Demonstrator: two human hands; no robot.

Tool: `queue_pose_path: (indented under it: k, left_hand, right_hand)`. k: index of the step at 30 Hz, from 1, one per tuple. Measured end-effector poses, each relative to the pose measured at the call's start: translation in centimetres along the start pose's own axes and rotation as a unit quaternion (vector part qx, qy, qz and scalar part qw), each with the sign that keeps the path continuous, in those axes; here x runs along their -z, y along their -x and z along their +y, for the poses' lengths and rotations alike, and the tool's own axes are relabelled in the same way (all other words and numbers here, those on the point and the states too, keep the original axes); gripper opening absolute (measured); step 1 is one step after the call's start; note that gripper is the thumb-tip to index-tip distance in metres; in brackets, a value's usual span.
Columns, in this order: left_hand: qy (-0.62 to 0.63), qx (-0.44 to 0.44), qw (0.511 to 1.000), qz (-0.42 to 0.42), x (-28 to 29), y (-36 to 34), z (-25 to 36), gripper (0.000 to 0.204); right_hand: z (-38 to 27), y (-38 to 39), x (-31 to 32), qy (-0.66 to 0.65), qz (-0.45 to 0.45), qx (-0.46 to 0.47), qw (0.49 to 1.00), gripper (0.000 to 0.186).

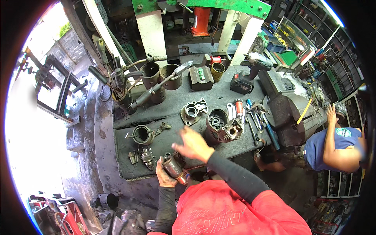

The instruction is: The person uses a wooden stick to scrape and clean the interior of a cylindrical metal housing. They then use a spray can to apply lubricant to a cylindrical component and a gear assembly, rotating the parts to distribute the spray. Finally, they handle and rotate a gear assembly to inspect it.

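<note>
In my left hand (165,177) is a dark cylindrical motor armature (172,167) with a copper-coloured end, tilted just off the bench's front edge. My right hand (194,145) hovers above and to the right of it, fingers apart and slightly blurred, holding nothing I can see. On the bench beyond my left hand lie a geared shaft (147,158) and a small metal part (132,157). Behind them stands a round metal housing (142,134), with a lever-like piece (163,127) beside it. Farther up are a cast end cover (194,110) and a larger cylindrical housing (216,120) with a bracket (233,131).
Wrenches and screwdrivers (270,135) lie right, near a large vise (290,111). A cordless impact wrench (253,69) stands behind. Tool-filled cans (124,102) and a long-handled tool (150,93) occupy the back left. A co-worker in a blue shirt (333,147) is at right.
</note>
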State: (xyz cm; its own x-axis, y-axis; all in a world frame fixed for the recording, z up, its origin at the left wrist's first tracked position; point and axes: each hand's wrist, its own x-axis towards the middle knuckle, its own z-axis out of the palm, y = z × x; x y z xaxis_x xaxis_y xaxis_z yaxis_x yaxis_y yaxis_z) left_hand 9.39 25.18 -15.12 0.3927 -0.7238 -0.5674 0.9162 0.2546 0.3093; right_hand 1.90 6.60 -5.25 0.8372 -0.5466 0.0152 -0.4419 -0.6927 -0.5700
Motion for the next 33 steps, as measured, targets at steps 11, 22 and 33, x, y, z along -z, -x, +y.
queue_pose_path:
  k: [11,22,33]
  left_hand:
    - [0.038,-0.058,0.997,-0.04,2.5,4.0,-0.7,0.077]
    - [0.093,-0.059,0.989,-0.094,4.9,5.4,-0.1,0.09]
    - [0.041,-0.12,0.986,-0.105,0.9,4.7,-1.5,0.064]
  right_hand:
    - [10.1,-11.9,-4.2,0.412,-0.035,-0.086,0.907,0.047]
    - [2.2,-6.9,2.6,0.021,-0.156,0.015,0.987,0.087]
    - [-6.4,4.4,3.9,0.127,-0.176,0.298,0.93,0.083]
